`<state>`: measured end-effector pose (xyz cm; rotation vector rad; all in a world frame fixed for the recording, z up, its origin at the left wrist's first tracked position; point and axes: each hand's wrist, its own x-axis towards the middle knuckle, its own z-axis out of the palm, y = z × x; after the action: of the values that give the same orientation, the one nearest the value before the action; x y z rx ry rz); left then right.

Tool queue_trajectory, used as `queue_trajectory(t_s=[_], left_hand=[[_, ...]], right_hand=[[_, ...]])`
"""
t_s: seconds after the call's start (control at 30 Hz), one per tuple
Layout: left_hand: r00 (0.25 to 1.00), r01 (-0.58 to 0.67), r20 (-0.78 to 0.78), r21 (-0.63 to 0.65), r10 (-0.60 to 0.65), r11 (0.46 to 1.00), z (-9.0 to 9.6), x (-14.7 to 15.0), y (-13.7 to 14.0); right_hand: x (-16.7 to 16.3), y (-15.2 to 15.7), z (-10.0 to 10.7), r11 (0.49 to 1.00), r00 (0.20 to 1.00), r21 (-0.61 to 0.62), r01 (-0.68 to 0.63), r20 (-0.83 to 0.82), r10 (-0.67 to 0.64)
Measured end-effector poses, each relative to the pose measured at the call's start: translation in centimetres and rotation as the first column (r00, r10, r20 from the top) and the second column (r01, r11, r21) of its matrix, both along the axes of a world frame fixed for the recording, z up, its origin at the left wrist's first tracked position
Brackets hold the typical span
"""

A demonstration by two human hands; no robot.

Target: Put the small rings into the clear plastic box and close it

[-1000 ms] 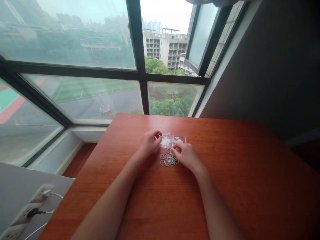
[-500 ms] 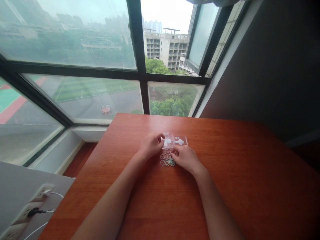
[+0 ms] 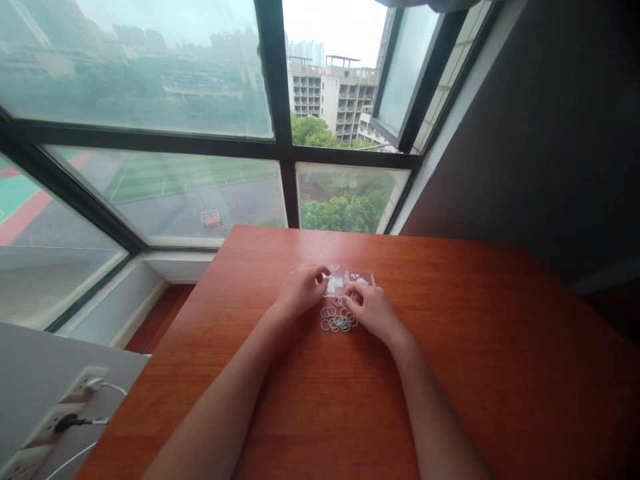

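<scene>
A small clear plastic box (image 3: 337,286) with its lid opened out to the right lies on the table. My left hand (image 3: 303,291) is at the box's left side, its thumb and fingers closed on that edge. Just in front of the box, several thin pale rings (image 3: 340,324), white, pinkish and greenish, lie in a loose cluster. My right hand (image 3: 373,310) hovers over the right side of the cluster, thumb and forefinger pinched together. A pale ring shows at those fingertips, and the hand covers part of the lid.
The reddish-brown wooden table (image 3: 320,407) stretches around both forearms, with its far edge below dark-framed windows (image 3: 285,153). A grey wall (image 3: 525,147) rises at the right. Low on the left are wall sockets (image 3: 55,423) with a black plug (image 3: 70,423) and white cables.
My right hand has moved slightly up and left, from the ring cluster toward the box, with a ring at its fingertips. My left hand stays at the box.
</scene>
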<state>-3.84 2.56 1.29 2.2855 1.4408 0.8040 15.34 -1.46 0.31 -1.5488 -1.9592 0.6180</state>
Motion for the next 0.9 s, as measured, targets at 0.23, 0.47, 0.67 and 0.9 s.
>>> queue_trajectory(t_s=[0.23, 0.47, 0.67, 0.9], left_hand=[[0.983, 0.071, 0.171, 0.001, -0.07, 0.997, 0.8, 0.9, -0.3], [0.907, 0.21, 0.399, -0.155, -0.133, 0.965, 1.7, 2.3, -1.2], [0.919, 0.216, 0.366, -0.161, -0.145, 0.963, 1.6, 2.5, -1.3], [0.917, 0.218, 0.367, -0.132, -0.157, 0.967, 1.8, 2.5, -1.3]], right_hand=[[-0.1, -0.2, 0.9, 0.982, 0.979, 0.13, 0.138, -0.166, -0.115], [0.1, -0.2, 1.0, 0.968, 0.971, 0.172, 0.183, -0.186, -0.15], [0.0, -0.2, 1.0, 0.965, 0.973, 0.197, 0.174, -0.185, -0.138], [0.0, -0.2, 1.1, 0.969, 0.974, 0.185, 0.166, -0.185, -0.131]])
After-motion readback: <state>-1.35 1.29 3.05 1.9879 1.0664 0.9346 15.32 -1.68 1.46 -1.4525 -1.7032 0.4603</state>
